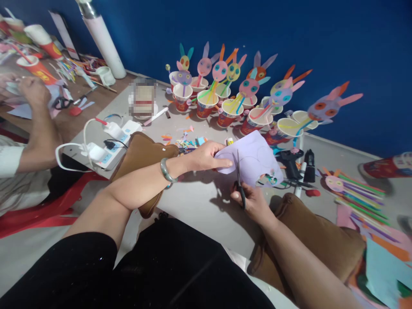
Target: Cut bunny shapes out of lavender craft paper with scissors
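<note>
The purple paper [252, 150] was held up over the table [193, 214]. At its left edge, the left hand [204, 157] pinched it, thumb on top. At its near edge, the right hand [252, 201] was wrapped around the handles of the scissors [239, 189], one blade visible over the sheet. Cups [206, 109] stood beyond it. Neat cutting likely called for following the faint curves, turning the paper into steady blades, and keeping the left thumb, just beside them, clear.
</note>
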`<state>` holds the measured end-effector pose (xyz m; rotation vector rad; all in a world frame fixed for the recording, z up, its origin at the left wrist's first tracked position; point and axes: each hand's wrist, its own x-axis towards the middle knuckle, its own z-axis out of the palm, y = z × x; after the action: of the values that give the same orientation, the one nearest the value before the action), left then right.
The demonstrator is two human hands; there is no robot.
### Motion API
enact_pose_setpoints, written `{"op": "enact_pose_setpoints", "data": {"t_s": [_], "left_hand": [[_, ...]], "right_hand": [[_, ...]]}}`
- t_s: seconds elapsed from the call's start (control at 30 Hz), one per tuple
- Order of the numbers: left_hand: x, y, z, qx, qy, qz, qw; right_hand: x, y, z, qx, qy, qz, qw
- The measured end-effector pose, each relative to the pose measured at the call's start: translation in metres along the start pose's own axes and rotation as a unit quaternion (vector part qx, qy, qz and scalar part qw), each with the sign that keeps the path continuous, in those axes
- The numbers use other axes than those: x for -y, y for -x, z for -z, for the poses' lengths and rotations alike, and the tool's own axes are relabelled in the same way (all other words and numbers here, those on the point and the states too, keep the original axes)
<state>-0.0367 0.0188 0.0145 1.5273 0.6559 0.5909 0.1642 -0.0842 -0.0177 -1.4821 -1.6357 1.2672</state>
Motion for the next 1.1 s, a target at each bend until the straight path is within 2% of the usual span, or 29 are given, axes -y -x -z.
{"op": "enact_pose_setpoints", "data": {"t_s": [0.47, 1.1], "left_hand": [[-0.0047, 0.0003, 0.0001, -0.009, 0.022, 0.003, 1.0], [0.0032, -0.0007, -0.0002, 0.002, -0.006, -0.01, 1.0]], "right_hand": [[-0.0009, 0.0013, -0.0011, -0.019, -0.022, -0.004, 1.0], [0.0006, 0.0014, 0.0013, -0.004, 0.029, -0.02, 0.999]]}}
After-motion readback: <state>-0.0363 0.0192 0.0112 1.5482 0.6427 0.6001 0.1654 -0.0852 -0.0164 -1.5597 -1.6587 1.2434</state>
